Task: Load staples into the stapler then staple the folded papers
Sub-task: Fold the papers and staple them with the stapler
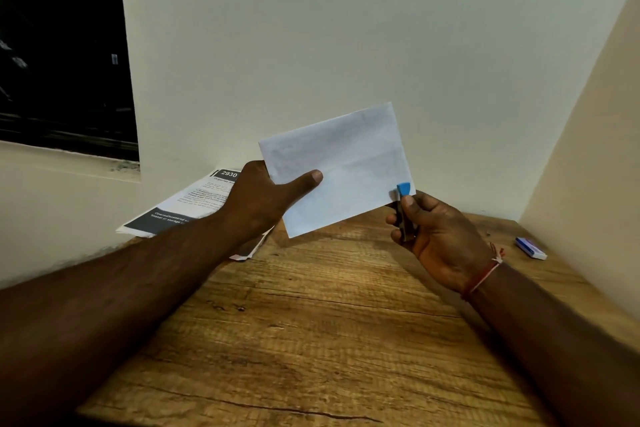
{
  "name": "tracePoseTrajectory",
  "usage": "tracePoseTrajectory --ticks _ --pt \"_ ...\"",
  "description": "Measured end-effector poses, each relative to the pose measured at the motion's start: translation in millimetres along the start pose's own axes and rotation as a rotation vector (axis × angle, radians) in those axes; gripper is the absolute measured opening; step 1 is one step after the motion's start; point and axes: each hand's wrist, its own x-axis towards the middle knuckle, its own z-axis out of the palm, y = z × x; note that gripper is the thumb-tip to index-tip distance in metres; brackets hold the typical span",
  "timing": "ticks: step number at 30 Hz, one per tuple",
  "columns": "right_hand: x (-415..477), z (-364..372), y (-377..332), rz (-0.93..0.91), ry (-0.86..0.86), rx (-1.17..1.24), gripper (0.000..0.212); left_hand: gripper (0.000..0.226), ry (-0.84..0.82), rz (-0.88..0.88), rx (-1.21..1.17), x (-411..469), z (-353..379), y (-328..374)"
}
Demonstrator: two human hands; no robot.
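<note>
A folded white paper (341,166) is held up in the air above the wooden table (311,322). My left hand (263,198) grips its left edge, thumb across the front. My right hand (436,236) holds a small stapler (403,199) with a blue tip, upright. The stapler's jaws sit over the paper's lower right corner. Most of the stapler's body is hidden inside my right fingers.
A stack of printed papers (187,208) lies at the table's far left against the wall. A small blue and white staple box (530,248) rests at the far right by the side wall. A dark window (62,45) is at the upper left.
</note>
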Motion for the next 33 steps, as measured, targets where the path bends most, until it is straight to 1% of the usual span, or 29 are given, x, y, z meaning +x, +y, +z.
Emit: tracePoseTrajectory --ticks 8,10,12,14,20,28,33 --pt "3.5 -6.0 1.4 -0.055 0.017 -0.064 0.046 0.04 0.012 -0.018 0.046 1.7 -1.6 -2.5" --pt "3.8 -6.9 2.2 -0.062 0.026 -0.084 0.042 0.038 0.009 -0.019 0.03 1.1 -0.8 -2.7" --pt "4.7 -8.7 2.4 -0.062 0.036 -0.098 0.033 0.034 0.011 -0.021 0.016 0.4 0.1 -2.5" --pt "5.1 -9.7 1.8 -0.065 0.043 -0.12 0.028 0.032 0.008 -0.024 -0.007 -0.3 0.6 -1.6" --pt "5.5 -8.0 -1.4 -0.098 0.07 -0.153 0.03 0.043 -0.023 -0.033 -0.038 -1.5 0.3 -1.9" --pt "8.8 -8.0 -5.4 -0.126 0.118 -0.141 0.03 0.042 -0.034 -0.023 -0.052 -2.4 1.7 0.2" --pt "12.7 -8.8 -4.4 -0.155 0.204 -0.182 0.027 0.042 -0.068 -0.038 -0.092 -2.7 4.3 -0.1"
